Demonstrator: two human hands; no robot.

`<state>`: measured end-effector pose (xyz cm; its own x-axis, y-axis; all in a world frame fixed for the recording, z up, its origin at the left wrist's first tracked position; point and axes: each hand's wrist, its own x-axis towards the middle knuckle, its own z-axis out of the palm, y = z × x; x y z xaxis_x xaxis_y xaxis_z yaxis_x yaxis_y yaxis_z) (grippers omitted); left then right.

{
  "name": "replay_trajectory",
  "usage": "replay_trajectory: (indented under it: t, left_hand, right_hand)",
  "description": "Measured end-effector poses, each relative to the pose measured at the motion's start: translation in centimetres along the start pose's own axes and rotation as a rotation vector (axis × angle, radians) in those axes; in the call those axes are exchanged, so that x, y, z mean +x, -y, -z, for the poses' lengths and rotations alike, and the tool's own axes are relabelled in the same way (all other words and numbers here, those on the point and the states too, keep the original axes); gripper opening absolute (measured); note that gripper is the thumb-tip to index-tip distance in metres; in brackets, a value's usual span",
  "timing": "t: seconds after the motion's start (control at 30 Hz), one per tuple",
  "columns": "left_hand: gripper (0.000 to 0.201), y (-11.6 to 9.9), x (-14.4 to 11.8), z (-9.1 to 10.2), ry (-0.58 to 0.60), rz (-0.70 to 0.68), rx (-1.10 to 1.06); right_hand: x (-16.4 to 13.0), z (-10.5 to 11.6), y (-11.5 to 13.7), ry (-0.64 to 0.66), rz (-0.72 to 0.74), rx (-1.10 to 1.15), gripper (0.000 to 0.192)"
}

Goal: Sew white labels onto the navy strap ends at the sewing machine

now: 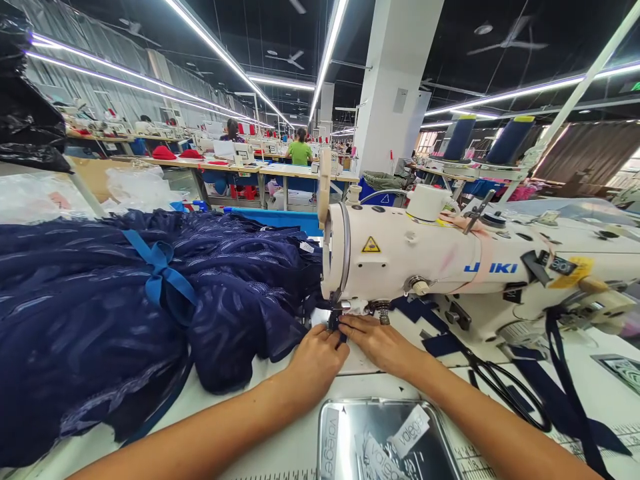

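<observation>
Both hands rest on the white desk [280,453] at the needle end of the white Juki sewing machine [450,267], which lies across the right half of the view.

Left hand [315,360]: fingers curled nearly closed, tips pinching a small dark navy strip of fabric [341,337] just below the presser foot [334,319]. Thumb side faces right, touching or almost touching the other hand.

Right hand [377,343]: flat, palm down, fingers extended left and only slightly apart, tips pressing on the same navy strip. Whether it grips or merely presses: cannot tell.

The strip sits directly under the machine head, between the two sets of fingertips; most of it is hidden by them.

Left of the hands: a large heap of dark navy sheer striped fabric [100,313], tied with a blue ribbon bow [160,270], covering the left part of the desk and reaching near the left hand.

Near edge, between the forearms: a shiny metal tray [330,440] holding white woven labels [407,430].

Right of the right forearm: black-handled scissors [505,387] and loose navy tape strips [565,400] lying on the desk.

Far right, behind the machine: two navy thread cones [507,140] standing upright.

Far background: rows of sewing stations; a person in a green top [300,152] seated facing away.
</observation>
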<state>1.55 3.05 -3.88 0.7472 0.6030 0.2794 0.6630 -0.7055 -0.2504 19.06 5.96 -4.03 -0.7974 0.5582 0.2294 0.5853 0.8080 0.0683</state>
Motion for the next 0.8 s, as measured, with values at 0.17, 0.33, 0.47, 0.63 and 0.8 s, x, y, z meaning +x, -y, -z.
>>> replay_trajectory:
  t: [0.17, 0.33, 0.47, 0.63, 0.8]
  left_hand:
    - [0.006, -0.1, 0.4, 0.0, -0.001, 0.013, -0.002]
    - [0.007, -0.3, 0.6, -0.2, -0.025, 0.042, 0.008]
    - [0.009, -0.3, 0.9, -0.3, -0.044, 0.061, 0.028]
    - [0.01, -0.2, 1.1, -0.4, -0.074, 0.072, 0.034]
    - [0.011, 0.0, 1.2, -0.3, -0.07, 0.074, 0.047]
  right_hand:
    - [0.1, 0.4, 0.0, 0.011, -0.009, -0.008, 0.042]
    - [0.4, 0.8, 0.2, 0.014, -0.044, -0.031, 0.042]
    - [0.7, 1.3, 0.4, 0.017, -0.054, -0.043, 0.04]
    - [0.9, 1.5, 0.4, 0.022, -0.077, -0.045, 0.04]
    - [0.9, 0.9, 0.1, -0.041, -0.067, -0.035, 0.041]
